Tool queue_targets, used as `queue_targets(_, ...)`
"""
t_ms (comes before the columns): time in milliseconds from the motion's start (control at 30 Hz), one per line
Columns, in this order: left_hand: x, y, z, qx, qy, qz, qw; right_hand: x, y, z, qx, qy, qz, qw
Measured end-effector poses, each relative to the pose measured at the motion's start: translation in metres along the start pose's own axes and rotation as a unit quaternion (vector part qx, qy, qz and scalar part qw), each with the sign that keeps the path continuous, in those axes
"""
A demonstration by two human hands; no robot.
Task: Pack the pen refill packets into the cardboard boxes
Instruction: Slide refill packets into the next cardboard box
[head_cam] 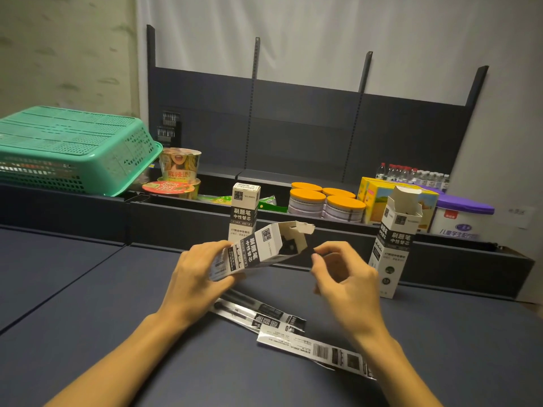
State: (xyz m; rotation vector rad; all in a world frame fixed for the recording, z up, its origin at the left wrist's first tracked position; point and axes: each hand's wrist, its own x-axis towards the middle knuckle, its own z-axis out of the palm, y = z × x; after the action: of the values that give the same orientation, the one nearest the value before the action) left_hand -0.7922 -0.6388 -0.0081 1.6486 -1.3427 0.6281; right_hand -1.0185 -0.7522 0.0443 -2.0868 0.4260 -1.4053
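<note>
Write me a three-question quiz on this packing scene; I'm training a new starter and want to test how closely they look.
1. True or false: the left hand grips a tilted cardboard box whose top flaps are open.
2. How many cardboard boxes stand upright on the table? A) none B) one C) two
3. Fill in: the refill packets lie flat on the ___, below the hands.

Key
1. True. The right hand is at the open end, fingers curled.
2. C: a closed box behind the held one, and an open box to the right.
3. Table.
</note>
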Motion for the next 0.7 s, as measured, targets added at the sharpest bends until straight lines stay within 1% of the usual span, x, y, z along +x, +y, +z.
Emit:
queue_targets(67, 0.000, 0.000, 0.000, 0.002, 0.001, -0.003, 1.000, 0.004, 0.004, -0.008, -0.020, -0.038, 0.037, 0.998)
queue_targets(133, 0.000, 0.000, -0.001, 0.002, -0.001, -0.004, 1.000, 0.007, 0.008, -0.017, -0.067, -0.140, 0.090, 0.984)
queue_targets(167, 0.000, 0.000, -0.001, 0.001, -0.002, -0.006, 1.000, 0.008, 0.009, -0.021, -0.102, -0.210, 0.121, 0.965)
queue_targets(233, 0.001, 0.000, -0.001, 0.001, -0.004, -0.006, 1.000, 0.008, 0.010, -0.031, -0.181, -0.344, 0.174, 0.905)
queue_targets(267, 0.001, 0.000, -0.001, 0.003, -0.005, -0.004, 1.000, 0.008, 0.009, -0.035, -0.209, -0.389, 0.189, 0.877)
queue_targets(300, 0.001, 0.000, -0.001, 0.005, -0.006, -0.003, 1.000, 0.008, 0.008, -0.039, -0.227, -0.417, 0.198, 0.858)
queue_targets(467, 0.001, 0.000, 0.000, 0.001, -0.005, -0.006, 1.000, 0.010, 0.000, -0.056, -0.253, -0.500, 0.241, 0.792)
queue_targets(567, 0.001, 0.000, 0.000, 0.001, -0.004, -0.004, 1.000, 0.009, -0.002, -0.058, -0.272, -0.534, 0.259, 0.757)
queue_targets(633, 0.001, 0.001, -0.001, -0.001, -0.004, -0.001, 1.000, 0.009, -0.003, -0.057, -0.287, -0.543, 0.259, 0.745)
queue_targets(700, 0.001, 0.001, -0.001, 0.000, -0.005, 0.000, 1.000, 0.010, -0.002, -0.055, -0.292, -0.543, 0.258, 0.744)
